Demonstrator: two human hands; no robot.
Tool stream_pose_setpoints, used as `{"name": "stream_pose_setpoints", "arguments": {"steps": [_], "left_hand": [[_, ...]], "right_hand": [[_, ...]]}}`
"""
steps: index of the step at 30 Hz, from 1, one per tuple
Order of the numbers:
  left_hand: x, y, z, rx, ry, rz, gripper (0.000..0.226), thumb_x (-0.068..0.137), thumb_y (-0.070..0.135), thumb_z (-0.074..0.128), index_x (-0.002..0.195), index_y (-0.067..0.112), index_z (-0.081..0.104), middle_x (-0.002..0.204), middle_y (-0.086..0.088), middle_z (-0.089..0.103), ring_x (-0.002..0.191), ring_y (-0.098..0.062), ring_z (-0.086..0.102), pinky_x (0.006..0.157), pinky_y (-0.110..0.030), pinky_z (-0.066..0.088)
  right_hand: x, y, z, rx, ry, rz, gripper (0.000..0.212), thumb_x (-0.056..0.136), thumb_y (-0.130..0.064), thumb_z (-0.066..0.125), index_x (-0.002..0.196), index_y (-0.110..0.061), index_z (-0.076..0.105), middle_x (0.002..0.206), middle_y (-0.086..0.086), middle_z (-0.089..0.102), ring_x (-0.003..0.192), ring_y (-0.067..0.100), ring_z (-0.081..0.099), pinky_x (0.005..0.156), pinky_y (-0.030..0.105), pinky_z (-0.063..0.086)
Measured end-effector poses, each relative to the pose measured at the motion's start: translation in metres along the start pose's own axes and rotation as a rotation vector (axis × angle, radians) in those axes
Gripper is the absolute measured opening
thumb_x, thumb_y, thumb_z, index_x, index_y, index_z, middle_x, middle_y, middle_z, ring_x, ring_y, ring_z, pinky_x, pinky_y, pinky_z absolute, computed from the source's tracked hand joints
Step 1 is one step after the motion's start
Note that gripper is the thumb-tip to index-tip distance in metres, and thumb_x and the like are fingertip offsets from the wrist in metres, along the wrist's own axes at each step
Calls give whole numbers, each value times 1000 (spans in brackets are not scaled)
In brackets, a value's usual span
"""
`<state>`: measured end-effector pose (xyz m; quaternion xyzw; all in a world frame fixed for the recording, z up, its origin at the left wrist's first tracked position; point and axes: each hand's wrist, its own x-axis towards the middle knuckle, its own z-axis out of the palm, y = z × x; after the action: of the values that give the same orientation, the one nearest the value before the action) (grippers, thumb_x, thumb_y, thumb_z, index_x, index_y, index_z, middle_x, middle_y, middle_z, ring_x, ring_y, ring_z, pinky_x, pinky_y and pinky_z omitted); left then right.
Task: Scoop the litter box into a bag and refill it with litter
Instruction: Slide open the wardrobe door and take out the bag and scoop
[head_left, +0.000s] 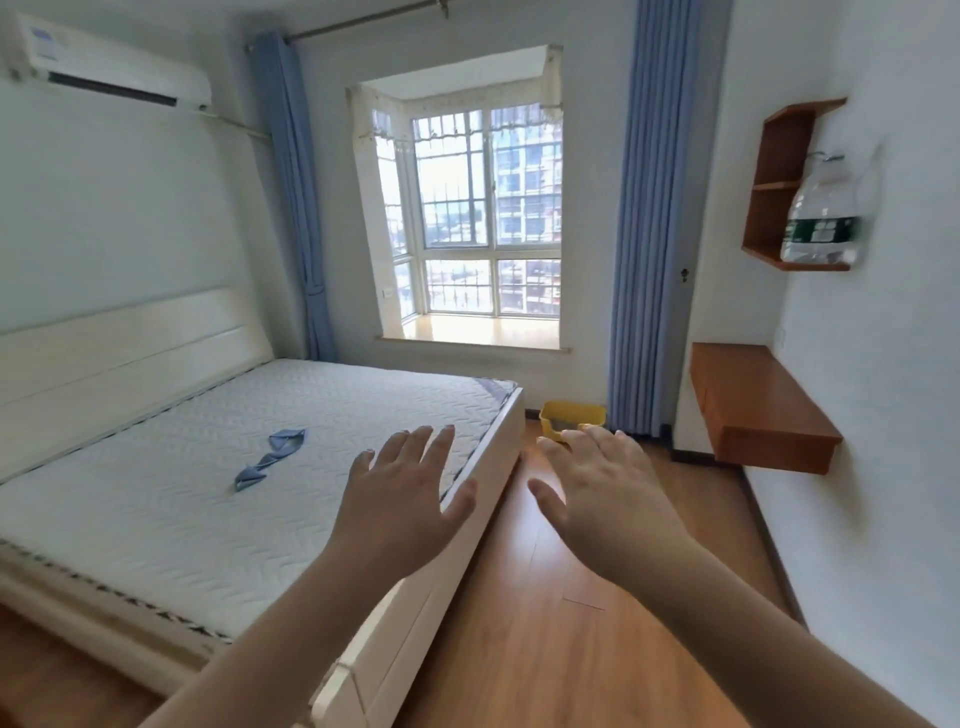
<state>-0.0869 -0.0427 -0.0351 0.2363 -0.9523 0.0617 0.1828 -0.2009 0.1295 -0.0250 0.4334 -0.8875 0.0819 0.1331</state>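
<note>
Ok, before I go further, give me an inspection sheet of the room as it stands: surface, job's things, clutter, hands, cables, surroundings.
Surface: wooden floor, bare along the path between the bed and the right wall.
Job's things: yellow litter box on the floor at the far end, between the bed's foot and the right curtain; grey litter inside. No bag, scoop or litter supply seen.
Clutter: blue cloth lying on the mattress.
Hands: left hand and right hand both raised, fingers spread, holding nothing.
Cables: nothing seen.
Surroundings: window with blue curtains, air conditioner upper left, wall desk and shelf on the right, water bottle hanging by the shelf.
</note>
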Motion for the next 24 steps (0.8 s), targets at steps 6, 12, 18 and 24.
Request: {"name": "stream_pose_setpoints", "arguments": {"steps": [6,12,18,24], "left_hand": [[1,-54,19,90,-53,-172,80,83,68,1,153,31,14,163,3,10,150,-20,8,118,-46,16],[6,-134,37,155,-64,-286,87,78,67,-4,153,29,18,160,2,21,147,-20,16,117,-47,19],[23,-226,47,211,-53,-430,87,79,64,-8,152,29,21,158,4,28,146,-18,20,118,-47,15],[33,-299,52,235,-113,-526,67,95,61,13,153,27,18,160,1,22,148,-21,14,119,-48,10]], "right_hand": [[55,-41,34,141,-16,-146,58,99,-55,20,151,-30,15,157,-2,19,145,19,10,119,40,4],[121,-116,78,181,-25,-293,81,81,-62,-8,150,-29,18,158,-2,19,146,19,10,118,39,4],[193,-196,90,267,-17,-394,57,99,-53,20,151,-28,18,158,-2,18,146,18,8,120,38,4],[245,-260,112,271,-26,-483,57,99,-52,20,150,-27,20,158,-1,20,146,19,10,118,38,6]]}}
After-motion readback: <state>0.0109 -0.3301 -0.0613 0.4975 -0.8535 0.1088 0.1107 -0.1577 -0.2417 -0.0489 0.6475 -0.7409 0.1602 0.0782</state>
